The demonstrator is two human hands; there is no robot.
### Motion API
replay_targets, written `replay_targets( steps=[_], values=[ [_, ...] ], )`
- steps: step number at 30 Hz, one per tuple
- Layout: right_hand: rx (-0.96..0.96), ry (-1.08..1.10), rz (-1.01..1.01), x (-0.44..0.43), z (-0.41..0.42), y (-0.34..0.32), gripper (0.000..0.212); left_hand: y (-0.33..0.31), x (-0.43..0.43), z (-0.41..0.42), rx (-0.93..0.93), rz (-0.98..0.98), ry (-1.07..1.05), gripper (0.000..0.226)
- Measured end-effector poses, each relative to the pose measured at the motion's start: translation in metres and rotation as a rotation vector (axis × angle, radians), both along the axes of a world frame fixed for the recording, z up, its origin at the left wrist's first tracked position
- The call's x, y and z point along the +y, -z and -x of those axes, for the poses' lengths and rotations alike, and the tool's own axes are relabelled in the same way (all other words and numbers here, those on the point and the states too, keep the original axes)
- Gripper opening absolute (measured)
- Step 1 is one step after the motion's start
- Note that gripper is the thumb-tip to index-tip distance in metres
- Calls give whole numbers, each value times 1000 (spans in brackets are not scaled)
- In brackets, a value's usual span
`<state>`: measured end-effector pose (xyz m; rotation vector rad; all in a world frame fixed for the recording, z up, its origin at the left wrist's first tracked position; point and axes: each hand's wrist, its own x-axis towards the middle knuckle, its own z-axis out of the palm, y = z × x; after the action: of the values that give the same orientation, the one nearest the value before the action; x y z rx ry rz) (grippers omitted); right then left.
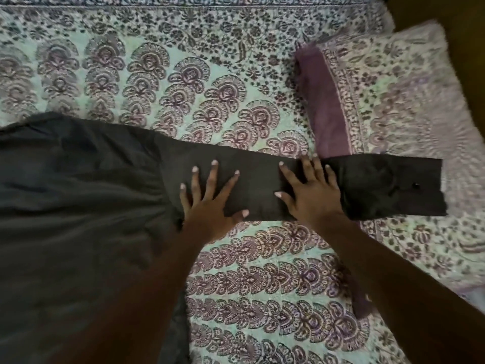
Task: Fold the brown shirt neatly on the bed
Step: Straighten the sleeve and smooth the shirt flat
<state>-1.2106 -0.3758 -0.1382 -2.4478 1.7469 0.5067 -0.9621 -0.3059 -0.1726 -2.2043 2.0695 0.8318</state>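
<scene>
Covering the bed (262, 285) is a pale sheet (183, 61) printed with dark maroon paisley and floral motifs, and a pillow (399, 82) in a matching print with a purple band is seen at the right. The brown shirt (78, 200) is spread flat on the bed at the left, its body filling the lower left of the view. One long sleeve (259, 185) is stretched straight out to the right, its cuff (425, 190) laid over the near edge of the pillow, with a small dark button (416, 185) shown on it. The left hand (210, 206) is pressed palm-down on the shoulder end of the sleeve, fingers straight and spread. The right hand (312, 190) is laid flat further along the sleeve, near the left one. Nothing is held in either grip: both are fully open against the cloth.
</scene>
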Motion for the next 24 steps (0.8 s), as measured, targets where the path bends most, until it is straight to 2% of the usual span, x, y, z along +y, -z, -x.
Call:
replay_targets(
  steps=[4, 8, 15, 18, 21, 24],
  values=[
    [113, -108, 83, -1, 37, -20, 73, 3, -3, 5, -73, -46, -39, 94],
    [106, -110, 229, 7, 83, -47, 68, -3, -10, 5, -78, -158, -24, 93],
    [81, 256, 337, 14, 116, -73, 73, -6, -13, 5, -79, -209, -35, 94],
    [55, 326, 337, 15, 103, -78, 80, -9, -14, 5, -56, -233, -28, 95],
    [-12, 191, 251, 16, 58, -75, 82, -13, -12, -1, 48, -186, -38, 86],
    [-135, -39, 140, 19, -5, -54, 77, -19, -3, -26, 170, 56, -141, 65]
  ],
)
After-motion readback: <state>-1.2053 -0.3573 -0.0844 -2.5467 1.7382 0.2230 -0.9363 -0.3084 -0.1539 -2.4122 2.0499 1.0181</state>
